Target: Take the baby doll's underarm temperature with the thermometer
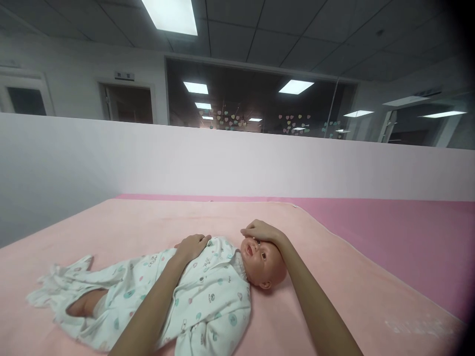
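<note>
A baby doll (pixel 263 264) lies on its back on a peach sheet (pixel 319 277), its bald head toward the right. It wears a white sleepsuit (pixel 211 296) with small animal and dot prints. My left hand (pixel 193 246) rests open on the doll's middle, fingers stretched over the cloth toward its far side. My right hand (pixel 261 231) lies open along the far side of the head, fingers extended beside the cheek. Through an opening in the suit's leg part, a piece of the doll's leg (pixel 87 302) shows. The far arm is mostly hidden.
A pink surface (pixel 401 237) shows beyond the sheet's right edge. A white partition (pixel 237 163) runs along the back. Behind it are a large window (pixel 260 99) with heart-shaped decorations, a doorway (pixel 131 104) and ceiling lights (pixel 172 15).
</note>
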Demonstrator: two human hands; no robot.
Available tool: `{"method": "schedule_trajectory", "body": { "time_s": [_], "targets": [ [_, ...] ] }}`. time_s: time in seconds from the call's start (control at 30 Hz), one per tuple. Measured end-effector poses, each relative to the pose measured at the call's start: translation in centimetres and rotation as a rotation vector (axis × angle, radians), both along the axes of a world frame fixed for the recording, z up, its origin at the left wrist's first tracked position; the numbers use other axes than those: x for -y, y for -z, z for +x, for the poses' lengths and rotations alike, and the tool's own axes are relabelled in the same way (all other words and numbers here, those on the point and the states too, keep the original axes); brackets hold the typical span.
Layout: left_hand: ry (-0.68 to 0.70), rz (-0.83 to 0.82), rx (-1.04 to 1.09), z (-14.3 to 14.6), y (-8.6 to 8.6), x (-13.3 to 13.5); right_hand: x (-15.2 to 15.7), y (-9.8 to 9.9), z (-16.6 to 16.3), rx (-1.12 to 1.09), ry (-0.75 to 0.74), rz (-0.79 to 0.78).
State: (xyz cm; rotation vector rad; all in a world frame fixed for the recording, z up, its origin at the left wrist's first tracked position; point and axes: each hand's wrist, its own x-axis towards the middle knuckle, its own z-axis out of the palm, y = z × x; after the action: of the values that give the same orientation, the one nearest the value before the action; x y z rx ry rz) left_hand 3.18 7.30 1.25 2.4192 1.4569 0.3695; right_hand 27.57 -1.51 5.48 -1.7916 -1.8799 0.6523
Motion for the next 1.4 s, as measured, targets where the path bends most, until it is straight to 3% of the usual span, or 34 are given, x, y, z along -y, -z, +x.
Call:
{"method": "schedule_trajectory", "body": {
  "time_s": [0.6, 1.0, 1.4],
  "targets": [
    [0.005, 0.006, 0.016, -0.1, 0.1, -0.03, -0.12, 0.0, -0.07, 0.011, -0.004, 0.061],
    [0.012, 0.005, 0.018, -0.09, 0.22, -0.09, 0.09, 0.15, -0.11, 0.05, -0.022, -0.014],
    [-0.007, 0.005, 0.018, -0.08, 0.17, -0.02, 0.0, 0.1, -0.38, 0.083, -0.006, 0.077]
  ]
}}
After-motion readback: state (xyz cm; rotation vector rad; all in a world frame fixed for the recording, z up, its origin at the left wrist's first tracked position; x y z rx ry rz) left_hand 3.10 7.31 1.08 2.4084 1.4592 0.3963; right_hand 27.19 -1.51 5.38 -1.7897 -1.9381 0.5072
